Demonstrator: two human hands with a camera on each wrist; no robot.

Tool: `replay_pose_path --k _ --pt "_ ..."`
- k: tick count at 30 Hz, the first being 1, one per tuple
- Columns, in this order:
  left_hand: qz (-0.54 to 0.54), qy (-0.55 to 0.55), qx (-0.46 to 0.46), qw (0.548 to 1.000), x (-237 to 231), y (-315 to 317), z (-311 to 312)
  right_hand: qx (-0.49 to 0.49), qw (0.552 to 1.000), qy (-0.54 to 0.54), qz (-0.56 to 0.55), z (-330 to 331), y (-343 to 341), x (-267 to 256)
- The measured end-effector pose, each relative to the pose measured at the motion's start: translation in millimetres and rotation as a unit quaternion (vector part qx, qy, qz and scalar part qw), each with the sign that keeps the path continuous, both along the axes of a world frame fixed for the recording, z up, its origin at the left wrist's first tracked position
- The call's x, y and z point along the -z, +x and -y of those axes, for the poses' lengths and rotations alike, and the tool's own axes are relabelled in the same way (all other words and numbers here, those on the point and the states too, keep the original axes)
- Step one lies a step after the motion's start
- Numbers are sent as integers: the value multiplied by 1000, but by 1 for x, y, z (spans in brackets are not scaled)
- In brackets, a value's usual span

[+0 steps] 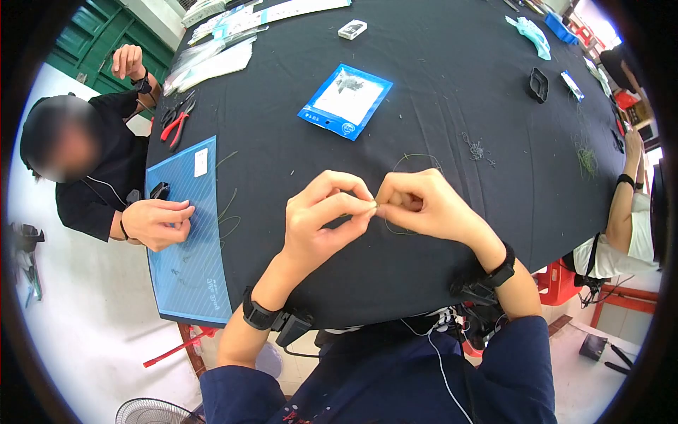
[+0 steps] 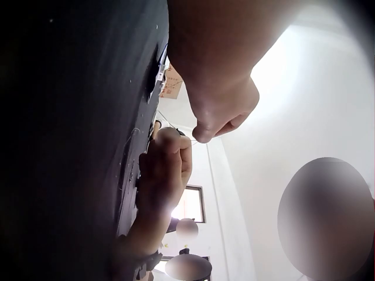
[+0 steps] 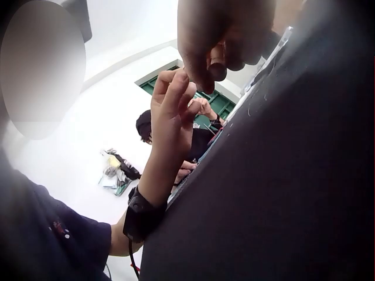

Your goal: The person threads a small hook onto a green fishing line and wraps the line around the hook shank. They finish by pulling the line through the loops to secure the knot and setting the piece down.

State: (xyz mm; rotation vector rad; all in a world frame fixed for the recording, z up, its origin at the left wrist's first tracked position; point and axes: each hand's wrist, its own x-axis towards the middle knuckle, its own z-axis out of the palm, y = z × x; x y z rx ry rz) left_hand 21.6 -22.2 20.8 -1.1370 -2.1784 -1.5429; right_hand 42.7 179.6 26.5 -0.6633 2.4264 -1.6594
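Over the table, my left hand [image 1: 319,215] and my right hand [image 1: 432,203] meet fingertip to fingertip. Both pinch a thin olive-green cord [image 1: 422,155], which curves out in a loop behind and below the right hand. Where the fingertips meet, they cover the pinched part of the cord. In the left wrist view, the left hand [image 2: 222,108] is above and the right hand [image 2: 166,170] below it, with a fine strand near the fingertips. The right wrist view has the left hand [image 3: 173,108] upright beside the right hand's curled fingers [image 3: 218,71].
A blue-and-white packet [image 1: 346,101] lies ahead on the black tablecloth [image 1: 452,78]. Right of it is a tangle of thin strands [image 1: 477,150]. At left are a blue mat [image 1: 187,247], red-handled pliers [image 1: 176,127] and another person's hand [image 1: 161,222]. A small white box [image 1: 352,29] sits farther back.
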Motion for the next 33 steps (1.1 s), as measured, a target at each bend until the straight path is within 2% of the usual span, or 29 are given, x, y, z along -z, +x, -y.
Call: replay_pose_path --k 4,8,11,16,20,24,27,30,33 --pt "11 6 -55 998 3 0 1 -41 999 -1 6 3 3 3" --pt "-4 27 -77 997 10 -3 -1 -34 999 -7 -12 2 4 1" --pt "-51 -21 -87 995 7 -3 1 -33 999 -5 -30 1 5 -6" --pt "-79 -67 -78 992 7 -2 -1 -21 999 -11 -44 -3 7 -14" --pt "-102 -98 -37 989 5 2 -3 47 995 -22 -90 -4 5 -7" --pt "-70 -65 65 993 9 2 -1 68 995 0 -74 -1 4 -5" --pt "-45 14 61 997 5 1 -4 57 997 8 -50 1 4 -2" --pt "-15 11 23 1000 -3 2 1 41 999 -4 -19 5 6 1" --pt "-3 33 -34 999 0 1 2 5 999 -6 -42 6 6 6"
